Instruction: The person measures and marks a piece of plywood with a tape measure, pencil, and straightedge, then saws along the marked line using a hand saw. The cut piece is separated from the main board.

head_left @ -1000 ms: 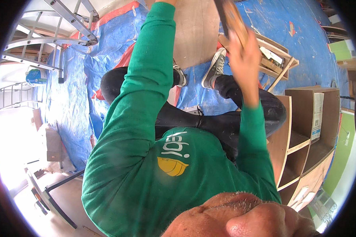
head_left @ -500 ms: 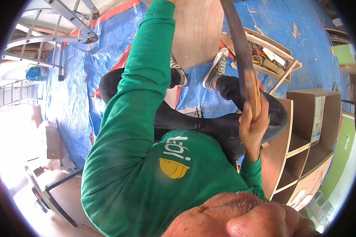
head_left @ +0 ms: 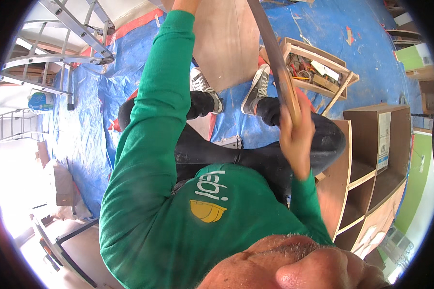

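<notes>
My right hand (head_left: pixel 298 137) is closed around the pale wooden end of a long, narrow dark-brown strip (head_left: pixel 269 41). The strip rises from my fist and runs out past the upper edge, so its far end is hidden. I cannot make out its exact kind. My left arm reaches straight ahead, and only the wrist and the start of my left hand (head_left: pixel 187 5) show at the top; its fingers are out of view. Closest to it lies a large light plywood board (head_left: pixel 224 48), flat beyond my feet.
An open wooden tool box (head_left: pixel 318 55) with assorted tools stands ahead on the right. Beside my right knee is a brown shelf unit (head_left: pixel 371 159). Aluminium ladders (head_left: pixel 77 26) lean at the upper left. Blue tarp (head_left: pixel 87 130) covers the floor.
My right hand and the strip have moved slightly left and upward. My left arm has shifted left and farther ahead. The view has shifted a little.
</notes>
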`<state>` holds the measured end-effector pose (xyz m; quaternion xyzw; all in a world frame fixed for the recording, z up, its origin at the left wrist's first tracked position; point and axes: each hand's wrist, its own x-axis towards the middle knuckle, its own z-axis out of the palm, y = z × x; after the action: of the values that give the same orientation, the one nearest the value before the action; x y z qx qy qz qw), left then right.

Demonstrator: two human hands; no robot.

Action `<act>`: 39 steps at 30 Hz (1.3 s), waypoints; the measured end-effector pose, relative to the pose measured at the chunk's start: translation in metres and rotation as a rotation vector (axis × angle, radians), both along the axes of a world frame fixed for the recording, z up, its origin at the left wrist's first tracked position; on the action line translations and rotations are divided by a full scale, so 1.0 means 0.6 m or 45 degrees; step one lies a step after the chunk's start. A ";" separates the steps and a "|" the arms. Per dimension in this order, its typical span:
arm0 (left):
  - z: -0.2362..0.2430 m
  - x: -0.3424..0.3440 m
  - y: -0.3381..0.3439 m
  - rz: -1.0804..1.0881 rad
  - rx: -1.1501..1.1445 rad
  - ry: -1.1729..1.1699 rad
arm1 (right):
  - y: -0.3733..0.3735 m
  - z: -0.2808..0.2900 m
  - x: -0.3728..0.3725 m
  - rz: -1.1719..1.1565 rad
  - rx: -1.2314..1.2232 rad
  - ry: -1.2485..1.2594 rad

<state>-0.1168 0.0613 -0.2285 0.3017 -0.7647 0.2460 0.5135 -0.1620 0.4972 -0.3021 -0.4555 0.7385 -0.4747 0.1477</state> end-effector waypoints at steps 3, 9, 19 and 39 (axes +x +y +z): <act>-0.005 -0.008 0.009 0.007 -0.127 0.095 | 0.057 0.039 0.020 -0.028 0.052 -0.112; 0.013 -0.015 0.057 0.036 -0.009 0.070 | -0.264 0.052 -0.048 0.073 -0.450 0.171; 0.002 -0.003 0.016 -0.024 -0.091 0.068 | -0.032 -0.013 -0.009 0.029 -0.003 -0.046; 0.005 -0.005 0.028 -0.007 -0.059 0.047 | 0.045 -0.014 -0.006 -0.015 0.014 -0.062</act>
<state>-0.1201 0.0782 -0.2257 0.2920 -0.7501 0.2567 0.5350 -0.1654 0.5244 -0.3105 -0.4386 0.7401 -0.4823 0.1653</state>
